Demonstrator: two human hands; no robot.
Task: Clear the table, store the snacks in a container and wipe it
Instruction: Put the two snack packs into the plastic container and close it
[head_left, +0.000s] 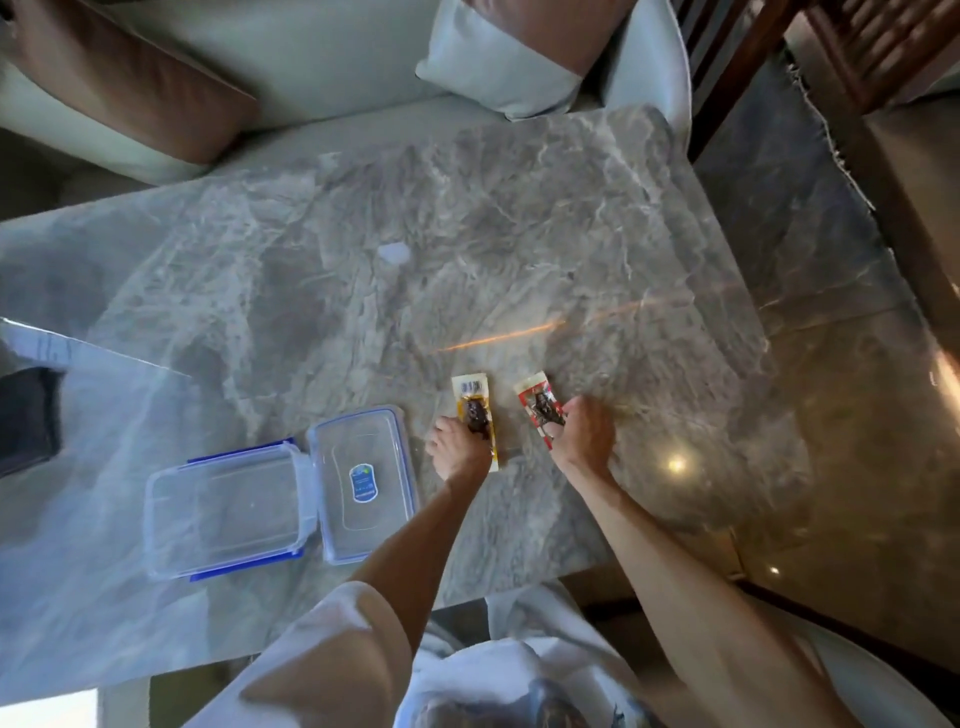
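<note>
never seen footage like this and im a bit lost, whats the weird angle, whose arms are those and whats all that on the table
There is one picture, taken by a wide-angle camera worn on a person's head and looking down, so the edges bend and you see the person's own arms from above.

No machine is involved, only two bare hands. The left hand is closed on a yellow snack packet, and the right hand is closed on a red snack packet. Both packets are low over the grey marble table; whether they still touch it cannot be told.

To the left stands an empty clear plastic container with blue clips. Its lid lies beside it, off the box. A small pale scrap lies farther out on the table. Beyond the table is a sofa with cushions.
</note>
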